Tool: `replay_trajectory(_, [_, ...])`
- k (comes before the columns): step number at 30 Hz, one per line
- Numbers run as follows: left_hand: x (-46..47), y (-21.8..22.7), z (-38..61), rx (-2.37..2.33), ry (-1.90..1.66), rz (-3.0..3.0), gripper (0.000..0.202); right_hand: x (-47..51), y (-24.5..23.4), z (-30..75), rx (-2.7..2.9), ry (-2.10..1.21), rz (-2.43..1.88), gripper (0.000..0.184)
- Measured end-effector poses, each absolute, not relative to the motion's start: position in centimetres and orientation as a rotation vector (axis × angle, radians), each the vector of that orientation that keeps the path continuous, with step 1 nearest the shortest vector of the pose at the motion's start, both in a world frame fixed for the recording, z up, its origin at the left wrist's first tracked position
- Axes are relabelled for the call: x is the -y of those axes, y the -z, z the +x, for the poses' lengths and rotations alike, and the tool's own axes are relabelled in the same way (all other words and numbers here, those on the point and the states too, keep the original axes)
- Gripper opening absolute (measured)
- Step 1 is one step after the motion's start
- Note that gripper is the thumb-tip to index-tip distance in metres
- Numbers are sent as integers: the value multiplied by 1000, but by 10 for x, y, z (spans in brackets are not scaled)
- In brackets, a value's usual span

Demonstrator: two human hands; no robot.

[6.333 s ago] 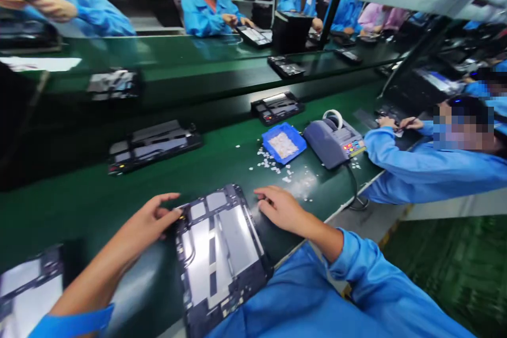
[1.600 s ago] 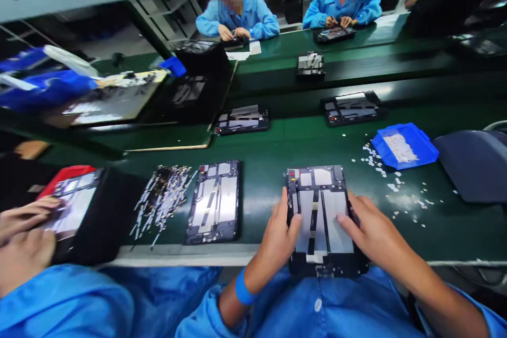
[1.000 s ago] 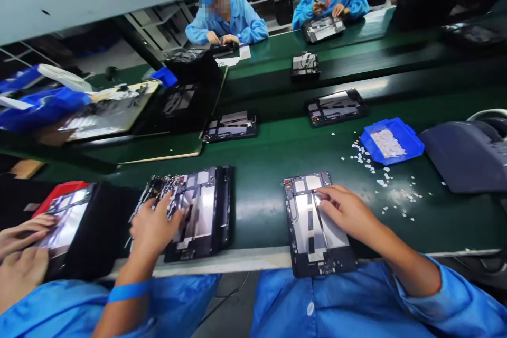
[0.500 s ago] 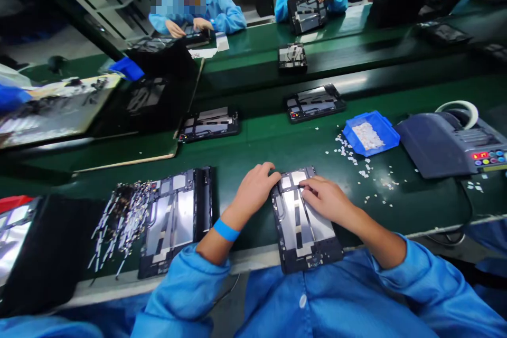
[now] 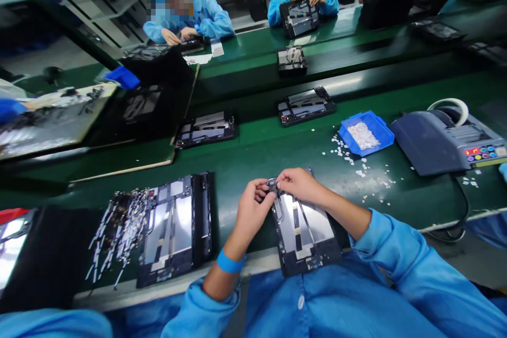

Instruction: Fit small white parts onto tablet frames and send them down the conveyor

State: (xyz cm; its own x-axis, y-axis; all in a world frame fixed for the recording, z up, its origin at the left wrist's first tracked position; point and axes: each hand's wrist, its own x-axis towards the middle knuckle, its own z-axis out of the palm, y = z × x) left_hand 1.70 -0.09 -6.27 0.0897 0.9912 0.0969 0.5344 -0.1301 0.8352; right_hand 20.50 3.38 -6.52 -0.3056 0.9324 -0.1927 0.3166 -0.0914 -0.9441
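Note:
An opened tablet [image 5: 304,232], its silver inner plate and dark flat cables showing, lies at the bench's front edge before me. At its upper left corner my left hand [image 5: 254,205] has bent fingers and thumb closed in, the fingertips near a small dark part. My right hand [image 5: 299,184] reaches over the tablet's top edge and pinches at the same corner, its fingertips meeting those of the left. Whatever sits between the fingers is too small to make out. The tablet's top edge is partly hidden under the right hand.
Left of me stand more opened tablets [image 5: 170,227] beside a pile of thin cable strips [image 5: 122,232]. A blue tray [image 5: 382,137] of white bits, with loose bits around it, sits near a grey tape dispenser [image 5: 447,140]. Further tablets [image 5: 307,105] lie beyond. Co-workers [image 5: 190,10] sit opposite.
My right hand has moved up and left from the tablet's upper middle to its upper left corner. My left hand has turned and closed in at that corner.

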Motion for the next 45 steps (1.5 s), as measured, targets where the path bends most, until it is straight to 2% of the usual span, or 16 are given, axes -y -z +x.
replay_trajectory(4, [8, 61, 28, -1508, -919, 1420, 21, -23, 59, 202, 1756, -1210, -1404, 8])
replay_trajectory(9, [6, 65, 32, -1536, -995, 1294, 18, -5, 60, 196, 2047, -577, -1505, 11])
replay_trajectory(12, [8, 67, 34, -1524, -1007, 1269, 18, 5, 65, 194, 2175, -356, -1503, 19])
replay_trajectory(25, [25, 68, 32, -1680, -1012, 1754, 18, 1, 65, 185, 2146, -360, -1617, 14])
replay_trajectory(35, [5, 67, 33, -1505, -976, 1232, 22, -13, 54, 232, 2003, -257, -1557, 20])
replay_trajectory(40, [4, 68, 38, -1470, -995, 1196, 24, -3, 54, 230, 2065, -291, -1403, 11])
replay_trajectory(45, [12, 69, 42, -1508, -1002, 1308, 21, 3, 67, 197, 2070, -333, -1509, 12])
